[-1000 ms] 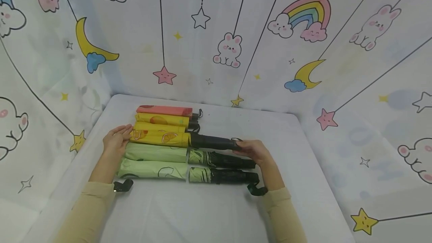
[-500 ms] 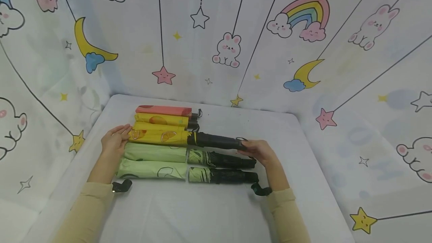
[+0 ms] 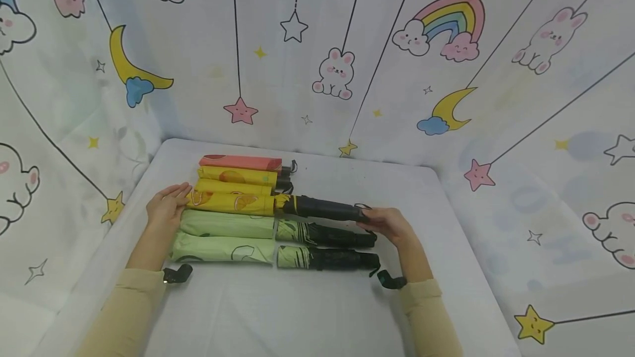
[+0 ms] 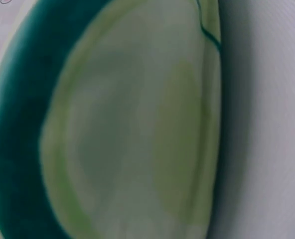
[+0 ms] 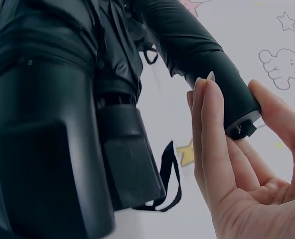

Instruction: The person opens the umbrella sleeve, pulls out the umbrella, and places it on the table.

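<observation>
Shifted rightward since the earlier frame, the yellow-and-black umbrella now shows a gathered band of yellow between its black part and the mouth of its yellow sleeve, which has crept slightly left. It lies mid-row, slanting a little toward the person at its handle, and looks mostly or wholly drawn out; whether some of it remains inside cannot be told. The right hand pinches the handle end between thumb and nearly straight fingers; the left hand appears to pinch the sleeve's far end, its thumb unclear. Two others look finished: the farther green umbrella and nearer green umbrella lie end to end with the farther green sleeve and nearer green sleeve. Beyond the hands, the red bundle and yellow bundle are still sleeved with just their dark ends out, so seem left to do, as does a half-hidden yellow bundle closer in. All rest on the white desk, before a printed wall cloth.
</observation>
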`<move>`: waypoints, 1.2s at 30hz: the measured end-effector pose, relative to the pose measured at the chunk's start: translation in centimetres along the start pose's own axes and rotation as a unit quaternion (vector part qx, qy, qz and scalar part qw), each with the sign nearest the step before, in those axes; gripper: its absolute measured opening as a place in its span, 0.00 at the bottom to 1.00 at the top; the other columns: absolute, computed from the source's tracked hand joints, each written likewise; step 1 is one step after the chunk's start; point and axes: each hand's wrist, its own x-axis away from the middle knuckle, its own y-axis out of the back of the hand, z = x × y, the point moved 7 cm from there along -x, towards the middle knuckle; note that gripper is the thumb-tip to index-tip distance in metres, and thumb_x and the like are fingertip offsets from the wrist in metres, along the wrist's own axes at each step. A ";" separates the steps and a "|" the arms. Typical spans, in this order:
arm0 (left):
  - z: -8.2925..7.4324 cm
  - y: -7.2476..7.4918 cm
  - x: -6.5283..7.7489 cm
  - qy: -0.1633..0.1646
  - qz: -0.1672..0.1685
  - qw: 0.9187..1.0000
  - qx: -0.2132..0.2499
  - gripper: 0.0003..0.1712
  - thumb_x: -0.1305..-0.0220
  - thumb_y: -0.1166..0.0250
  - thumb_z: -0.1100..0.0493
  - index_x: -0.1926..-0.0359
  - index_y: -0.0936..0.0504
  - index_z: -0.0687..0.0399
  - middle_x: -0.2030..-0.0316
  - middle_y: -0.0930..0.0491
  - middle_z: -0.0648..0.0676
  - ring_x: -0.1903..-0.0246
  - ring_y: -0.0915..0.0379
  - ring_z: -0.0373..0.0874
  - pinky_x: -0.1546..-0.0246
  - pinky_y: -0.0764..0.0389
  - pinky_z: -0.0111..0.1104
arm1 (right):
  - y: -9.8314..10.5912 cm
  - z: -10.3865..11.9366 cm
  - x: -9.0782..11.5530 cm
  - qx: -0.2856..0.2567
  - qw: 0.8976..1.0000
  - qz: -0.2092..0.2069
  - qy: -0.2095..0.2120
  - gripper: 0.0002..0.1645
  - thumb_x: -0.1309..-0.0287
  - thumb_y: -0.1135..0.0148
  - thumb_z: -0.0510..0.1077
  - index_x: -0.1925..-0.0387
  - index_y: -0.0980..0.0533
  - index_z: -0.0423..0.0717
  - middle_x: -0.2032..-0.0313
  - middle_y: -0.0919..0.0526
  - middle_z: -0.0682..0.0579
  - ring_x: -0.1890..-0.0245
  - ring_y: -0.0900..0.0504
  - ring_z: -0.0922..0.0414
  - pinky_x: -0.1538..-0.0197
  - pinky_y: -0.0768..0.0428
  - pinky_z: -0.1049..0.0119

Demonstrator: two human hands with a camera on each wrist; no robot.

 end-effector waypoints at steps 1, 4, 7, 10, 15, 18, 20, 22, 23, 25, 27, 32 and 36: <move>0.0 0.0 0.0 0.001 0.001 1.000 0.000 0.32 0.33 0.54 0.88 0.34 0.36 0.61 0.37 0.22 0.57 0.24 0.43 0.51 0.31 0.31 0.33 | 0.1 0.0 0.0 0.002 1.000 0.001 0.001 0.10 0.34 0.34 0.30 0.53 0.15 0.32 0.50 0.17 0.40 0.54 0.12 0.48 0.43 0.14 0.52; 0.0 0.1 0.0 0.002 0.000 1.000 -0.003 0.32 0.33 0.53 0.88 0.34 0.36 0.60 0.34 0.24 0.57 0.24 0.42 0.50 0.31 0.31 0.32 | 0.6 -0.1 0.0 0.008 1.000 0.000 0.001 0.12 0.34 0.35 0.30 0.50 0.16 0.28 0.49 0.17 0.39 0.53 0.11 0.48 0.43 0.14 0.52; 0.0 0.1 0.0 -0.001 0.000 1.000 -0.007 0.32 0.32 0.53 0.87 0.33 0.35 0.60 0.33 0.25 0.57 0.24 0.41 0.49 0.31 0.31 0.32 | 1.0 -0.2 -0.1 0.028 1.000 0.001 0.004 0.17 0.34 0.35 0.30 0.45 0.20 0.25 0.48 0.17 0.39 0.53 0.11 0.48 0.43 0.14 0.53; 0.0 0.1 0.0 -0.003 0.003 1.000 -0.006 0.32 0.32 0.53 0.87 0.33 0.36 0.60 0.31 0.27 0.57 0.24 0.42 0.49 0.31 0.32 0.32 | 1.3 -0.3 -0.1 0.051 0.999 0.004 0.006 0.22 0.34 0.34 0.31 0.41 0.23 0.22 0.50 0.15 0.39 0.53 0.10 0.47 0.44 0.13 0.53; 0.0 0.2 0.1 -0.002 0.002 1.000 -0.001 0.33 0.32 0.53 0.87 0.33 0.35 0.60 0.31 0.27 0.57 0.24 0.41 0.49 0.30 0.32 0.32 | 1.7 -0.5 -0.4 0.087 0.996 0.016 0.001 0.28 0.33 0.33 0.34 0.37 0.27 0.21 0.50 0.13 0.40 0.52 0.10 0.48 0.43 0.14 0.55; -0.1 0.1 0.2 0.000 0.001 1.000 -0.003 0.32 0.32 0.53 0.87 0.34 0.34 0.59 0.34 0.25 0.56 0.24 0.41 0.49 0.30 0.33 0.32 | 2.0 -0.6 -0.5 0.113 0.993 0.012 -0.007 0.29 0.33 0.32 0.37 0.36 0.27 0.23 0.50 0.12 0.40 0.52 0.10 0.48 0.43 0.13 0.56; -0.1 0.1 0.2 0.002 0.003 1.000 -0.004 0.31 0.31 0.53 0.86 0.35 0.34 0.59 0.34 0.25 0.56 0.24 0.41 0.49 0.29 0.34 0.32 | 2.3 -0.6 -0.6 0.137 0.990 0.002 -0.013 0.30 0.33 0.31 0.40 0.36 0.26 0.25 0.51 0.12 0.41 0.52 0.10 0.49 0.44 0.13 0.57; -0.1 0.1 0.2 0.003 0.006 1.000 -0.002 0.31 0.31 0.53 0.86 0.35 0.34 0.59 0.33 0.25 0.56 0.24 0.42 0.49 0.29 0.34 0.33 | 2.5 -0.6 -0.7 0.159 0.987 -0.011 -0.016 0.31 0.34 0.29 0.42 0.36 0.25 0.27 0.52 0.11 0.42 0.54 0.09 0.50 0.46 0.12 0.59; -0.1 0.0 0.2 0.005 0.007 1.000 -0.002 0.31 0.31 0.53 0.87 0.35 0.34 0.59 0.32 0.26 0.56 0.24 0.42 0.49 0.29 0.34 0.33 | 2.7 -0.6 -0.8 0.168 0.985 -0.020 -0.018 0.32 0.35 0.28 0.43 0.36 0.25 0.28 0.52 0.11 0.42 0.55 0.09 0.50 0.47 0.12 0.59; -0.1 0.0 0.3 0.010 0.007 1.000 0.004 0.32 0.31 0.53 0.87 0.34 0.34 0.58 0.32 0.26 0.55 0.24 0.42 0.48 0.29 0.34 0.33 | 2.9 -0.6 -1.0 0.189 0.981 -0.032 -0.017 0.33 0.35 0.28 0.43 0.36 0.25 0.28 0.51 0.11 0.42 0.56 0.09 0.52 0.48 0.11 0.61; -0.1 0.1 0.3 0.014 0.005 1.000 0.009 0.32 0.31 0.53 0.87 0.34 0.33 0.58 0.36 0.23 0.56 0.24 0.41 0.48 0.29 0.33 0.33 | 3.0 -0.5 -1.0 0.209 0.977 -0.041 -0.015 0.34 0.36 0.27 0.43 0.35 0.25 0.28 0.49 0.12 0.40 0.57 0.09 0.52 0.49 0.11 0.61; -0.2 0.1 0.5 0.016 0.002 1.000 0.014 0.29 0.32 0.53 0.87 0.39 0.30 0.58 0.47 0.17 0.55 0.25 0.40 0.48 0.30 0.33 0.33 | 3.1 -0.5 -1.1 0.263 0.963 -0.053 -0.005 0.33 0.37 0.26 0.44 0.36 0.24 0.30 0.43 0.16 0.36 0.54 0.10 0.50 0.47 0.11 0.57; -0.2 0.0 0.5 0.014 0.003 1.000 0.009 0.33 0.31 0.54 0.86 0.32 0.33 0.58 0.38 0.22 0.56 0.24 0.41 0.50 0.29 0.34 0.33 | 3.1 -0.5 -1.1 0.306 0.950 -0.065 0.009 0.31 0.38 0.25 0.47 0.39 0.20 0.33 0.45 0.14 0.38 0.50 0.11 0.48 0.42 0.14 0.51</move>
